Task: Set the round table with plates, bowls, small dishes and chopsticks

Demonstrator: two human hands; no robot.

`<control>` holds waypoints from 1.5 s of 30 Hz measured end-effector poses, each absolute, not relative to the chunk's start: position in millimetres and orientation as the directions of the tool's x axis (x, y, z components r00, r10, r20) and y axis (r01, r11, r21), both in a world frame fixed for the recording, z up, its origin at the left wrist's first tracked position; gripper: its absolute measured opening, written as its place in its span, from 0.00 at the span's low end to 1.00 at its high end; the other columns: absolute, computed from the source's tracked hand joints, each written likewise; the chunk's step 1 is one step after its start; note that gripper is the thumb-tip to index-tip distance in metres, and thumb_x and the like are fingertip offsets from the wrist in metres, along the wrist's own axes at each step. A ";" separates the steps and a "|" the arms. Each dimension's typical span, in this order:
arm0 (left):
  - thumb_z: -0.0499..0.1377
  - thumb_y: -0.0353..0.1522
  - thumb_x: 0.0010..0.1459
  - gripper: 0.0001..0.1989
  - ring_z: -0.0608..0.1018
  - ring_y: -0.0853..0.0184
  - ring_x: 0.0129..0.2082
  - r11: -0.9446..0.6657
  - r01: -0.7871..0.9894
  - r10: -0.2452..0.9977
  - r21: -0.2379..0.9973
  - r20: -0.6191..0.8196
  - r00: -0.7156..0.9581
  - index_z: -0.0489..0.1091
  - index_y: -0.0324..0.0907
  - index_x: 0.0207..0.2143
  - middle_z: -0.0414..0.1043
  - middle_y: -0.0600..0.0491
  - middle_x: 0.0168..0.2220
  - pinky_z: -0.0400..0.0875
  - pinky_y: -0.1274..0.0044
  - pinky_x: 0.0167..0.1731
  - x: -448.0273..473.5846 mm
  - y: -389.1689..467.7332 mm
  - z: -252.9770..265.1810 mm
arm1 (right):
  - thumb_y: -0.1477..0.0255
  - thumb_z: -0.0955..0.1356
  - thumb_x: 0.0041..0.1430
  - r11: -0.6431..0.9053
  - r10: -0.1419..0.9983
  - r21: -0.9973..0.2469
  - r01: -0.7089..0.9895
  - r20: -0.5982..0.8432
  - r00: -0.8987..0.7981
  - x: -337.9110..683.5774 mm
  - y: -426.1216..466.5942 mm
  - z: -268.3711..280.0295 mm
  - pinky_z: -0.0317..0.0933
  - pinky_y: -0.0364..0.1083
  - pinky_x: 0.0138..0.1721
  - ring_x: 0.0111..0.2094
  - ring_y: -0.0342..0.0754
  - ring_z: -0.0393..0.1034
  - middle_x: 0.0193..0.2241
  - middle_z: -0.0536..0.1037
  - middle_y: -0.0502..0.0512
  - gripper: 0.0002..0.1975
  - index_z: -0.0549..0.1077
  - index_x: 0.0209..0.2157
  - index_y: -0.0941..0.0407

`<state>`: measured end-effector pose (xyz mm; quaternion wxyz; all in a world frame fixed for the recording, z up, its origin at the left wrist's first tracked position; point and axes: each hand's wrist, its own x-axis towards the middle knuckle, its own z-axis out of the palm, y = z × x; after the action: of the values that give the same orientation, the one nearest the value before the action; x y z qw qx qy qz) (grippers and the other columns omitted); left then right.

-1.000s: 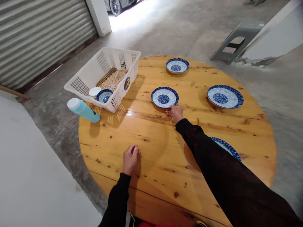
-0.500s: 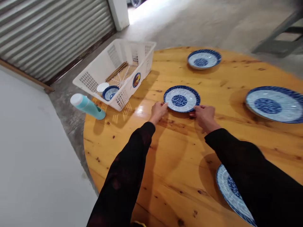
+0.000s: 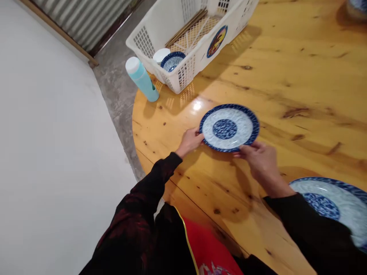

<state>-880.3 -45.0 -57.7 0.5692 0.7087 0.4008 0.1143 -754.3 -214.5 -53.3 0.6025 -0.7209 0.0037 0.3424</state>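
Observation:
Both hands grip one small blue-and-white plate [image 3: 229,128] by its near rim, holding it slightly tilted over the wooden table. My left hand [image 3: 191,140] pinches the left edge, thumb on top. At the lower right edge, my right hand [image 3: 259,158] has its thumb on the rim and its fingers underneath. A larger blue-and-white plate [image 3: 321,206] lies on the table at the lower right, partly covered by my right forearm.
A white plastic basket [image 3: 197,72] at the table's [image 3: 292,76] far left holds chopsticks [image 3: 186,28], a blue patterned bowl [image 3: 173,61] and a white piece. Beside it stands a turquoise bottle [image 3: 143,80]. Another dish [image 3: 358,7] shows at the upper right corner.
The small plate has been lifted and brought nearer to me, still in both hands. My view has turned toward the left and down, so the far plates have mostly left the picture.

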 end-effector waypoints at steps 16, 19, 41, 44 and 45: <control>0.56 0.33 0.54 0.07 0.74 0.69 0.25 0.139 0.467 0.848 0.873 -0.349 0.400 0.68 0.39 0.28 0.70 0.53 0.27 0.70 0.78 0.27 -1095.7 -88.9 -58.5 | 0.63 0.73 0.44 -0.290 0.583 -0.845 -0.450 -0.528 0.617 -947.1 -231.0 -78.0 0.69 0.44 0.21 0.21 0.48 0.73 0.21 0.74 0.50 0.15 0.67 0.30 0.55; 0.55 0.32 0.55 0.06 0.73 0.70 0.25 0.073 0.492 0.834 0.867 -0.323 0.446 0.66 0.39 0.27 0.68 0.55 0.25 0.69 0.79 0.28 -1097.1 -72.2 -67.4 | 0.63 0.73 0.44 -0.258 0.539 -0.857 -0.447 -0.511 0.669 -957.2 -223.3 -82.1 0.68 0.44 0.21 0.19 0.47 0.72 0.20 0.74 0.49 0.16 0.66 0.29 0.55; 0.55 0.32 0.57 0.06 0.77 0.68 0.27 0.000 0.433 0.729 0.902 -0.296 0.618 0.69 0.39 0.30 0.73 0.52 0.30 0.73 0.79 0.29 -1082.2 -22.0 -83.1 | 0.77 0.73 0.50 -0.174 0.399 -0.855 -0.488 -0.514 0.759 -967.9 -191.8 -75.5 0.69 0.37 0.19 0.19 0.42 0.72 0.19 0.74 0.49 0.08 0.68 0.27 0.58; 0.54 0.33 0.58 0.07 0.77 0.67 0.26 0.008 0.424 0.718 0.906 -0.300 0.628 0.68 0.39 0.29 0.73 0.52 0.28 0.74 0.78 0.28 -1082.9 -22.9 -82.7 | 0.77 0.73 0.51 -0.172 0.397 -0.858 -0.484 -0.510 0.763 -970.1 -193.0 -74.0 0.69 0.37 0.19 0.20 0.42 0.73 0.20 0.74 0.49 0.08 0.69 0.27 0.58; 0.54 0.33 0.58 0.08 0.77 0.67 0.26 0.012 0.424 0.718 0.906 -0.303 0.627 0.67 0.39 0.28 0.72 0.52 0.27 0.74 0.78 0.27 -1082.8 -23.2 -83.2 | 0.77 0.72 0.52 -0.173 0.395 -0.859 -0.482 -0.509 0.765 -970.7 -193.1 -73.2 0.69 0.37 0.19 0.20 0.42 0.73 0.20 0.74 0.49 0.08 0.69 0.27 0.58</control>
<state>-1082.8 -23.2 -83.2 0.5792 0.6913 0.4129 0.1268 -970.7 -193.1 -73.2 0.6422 -0.6857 0.0317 0.3411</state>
